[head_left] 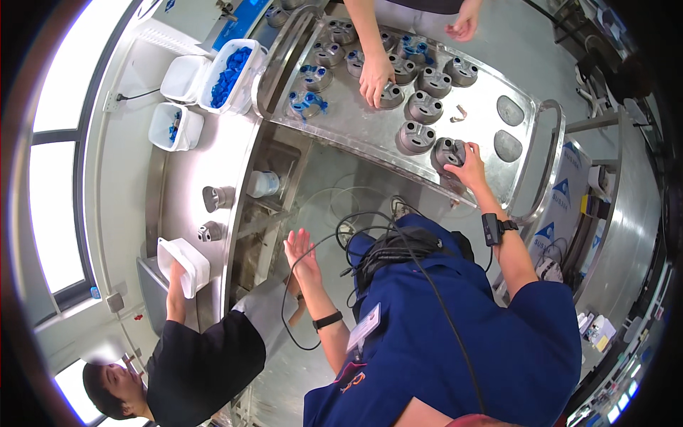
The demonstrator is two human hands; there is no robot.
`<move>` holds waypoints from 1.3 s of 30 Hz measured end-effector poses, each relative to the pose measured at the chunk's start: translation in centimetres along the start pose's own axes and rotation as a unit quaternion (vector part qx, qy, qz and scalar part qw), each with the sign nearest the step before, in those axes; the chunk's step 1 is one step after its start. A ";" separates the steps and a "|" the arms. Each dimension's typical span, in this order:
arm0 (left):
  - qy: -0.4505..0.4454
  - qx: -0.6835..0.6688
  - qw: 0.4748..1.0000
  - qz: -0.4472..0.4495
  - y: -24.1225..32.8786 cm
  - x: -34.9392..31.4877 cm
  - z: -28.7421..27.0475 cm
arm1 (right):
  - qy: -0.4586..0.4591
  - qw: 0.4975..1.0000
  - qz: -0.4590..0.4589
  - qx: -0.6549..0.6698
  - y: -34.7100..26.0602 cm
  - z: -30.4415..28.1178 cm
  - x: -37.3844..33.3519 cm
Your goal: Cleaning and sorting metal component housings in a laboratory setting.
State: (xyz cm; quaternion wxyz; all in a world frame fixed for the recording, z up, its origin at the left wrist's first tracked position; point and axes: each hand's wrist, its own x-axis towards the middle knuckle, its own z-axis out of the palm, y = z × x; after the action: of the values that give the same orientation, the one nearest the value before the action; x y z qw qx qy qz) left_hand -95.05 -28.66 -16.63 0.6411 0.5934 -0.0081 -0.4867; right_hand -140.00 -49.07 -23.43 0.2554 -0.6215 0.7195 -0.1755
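Beyond the right edge of the counter [183,196], my left hand [304,260] hangs open. Farther right, by the near edge of the cart [348,128], one metal part [416,136] sits beside another round part [446,151], gripped by my right hand [468,169].

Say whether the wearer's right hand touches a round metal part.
Touching: head view shows the right hand gripping the round metal part by its side.

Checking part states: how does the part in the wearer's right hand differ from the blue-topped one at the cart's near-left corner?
The gripped part shows bare grey metal; the corner part carries blue material. The right hand holds the gripped part; no hand touches the corner part. Both are rounded metal pieces at the cart.
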 end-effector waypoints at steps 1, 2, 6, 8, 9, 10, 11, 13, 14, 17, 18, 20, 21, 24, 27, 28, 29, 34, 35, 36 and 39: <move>0.000 -0.001 1.000 -0.002 -0.1 0.0 0.1 | 0.007 1.000 -0.012 0.001 0.1 0.0 0.0; 0.000 0.000 1.000 -0.004 -0.2 0.1 0.3 | 0.007 1.000 -0.010 0.000 0.2 -0.1 0.1; 0.003 0.028 1.000 -0.002 -0.1 -0.1 1.0 | -0.011 0.999 -0.030 0.043 0.2 -0.4 0.0; 0.001 0.030 1.000 -0.003 -0.1 -0.1 1.4 | -0.011 0.998 -0.035 0.044 0.3 -0.4 0.3; -0.001 0.032 0.999 -0.001 -0.1 -0.1 1.5 | -0.007 0.998 -0.032 0.048 0.4 -0.4 0.2; -0.004 0.035 0.999 0.000 -0.1 -0.1 1.6 | -0.001 0.998 -0.028 0.051 0.4 -0.4 0.2; -0.005 0.036 0.999 0.000 -0.1 -0.1 1.7 | -0.001 0.998 -0.027 0.051 0.4 -0.4 0.2; -0.008 0.047 0.999 -0.003 -0.4 -0.2 2.0 | 0.008 0.997 -0.047 0.063 0.6 -0.6 -0.1; -0.013 0.048 0.999 -0.007 -0.5 -0.2 2.2 | 0.012 0.997 -0.043 0.060 0.6 -0.6 -0.1; -0.018 0.045 0.999 -0.004 -1.0 0.0 2.7 | -0.005 0.996 -0.040 0.076 0.7 -0.4 -0.3; -0.011 0.048 0.999 -0.004 -0.9 -0.2 2.5 | -0.014 0.995 -0.054 0.078 0.5 -0.3 -0.1; 0.004 0.041 0.999 0.000 -1.1 -0.3 2.1 | -0.013 0.998 -0.050 0.034 -0.4 -0.4 -0.5; -0.003 0.040 0.999 0.001 -0.9 -0.5 2.1 | 0.032 0.998 -0.048 0.033 0.8 -0.4 -0.1; -0.008 0.022 1.000 0.000 -1.3 -0.1 1.1 | 0.118 0.989 0.021 0.087 6.6 -2.6 2.4; 0.020 0.008 1.000 -0.007 -2.0 0.1 -2.4 | 0.092 0.996 0.020 0.012 7.4 -3.1 6.9; 0.036 0.008 0.999 -0.019 -2.2 0.0 -3.2 | 0.099 0.995 -0.016 -0.028 7.3 -2.5 8.4; 0.043 0.005 0.999 -0.014 -2.1 -0.3 -3.5 | 0.103 0.991 -0.057 -0.067 7.3 -1.6 9.9; 0.096 0.019 0.995 0.017 -0.5 -1.7 -4.2 | -0.019 0.982 -0.188 0.006 9.4 4.1 16.0; 0.091 0.022 0.995 0.038 -0.5 -1.4 -4.4 | 0.049 0.986 -0.160 0.022 10.0 5.5 16.1; 0.082 0.038 0.996 0.028 -0.1 -0.7 -1.8 | 0.034 0.976 -0.209 -0.050 15.4 3.7 17.9; 0.077 0.083 0.983 0.143 2.7 -2.2 -2.0 | -0.025 0.980 -0.156 -0.117 15.3 4.1 19.4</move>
State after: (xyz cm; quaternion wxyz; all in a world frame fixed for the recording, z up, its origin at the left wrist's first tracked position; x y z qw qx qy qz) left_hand -93.34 -26.24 -13.89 0.6515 0.6729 -0.0841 -0.3403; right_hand -151.81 -65.35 -38.35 0.1681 -0.7560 0.6227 -0.1118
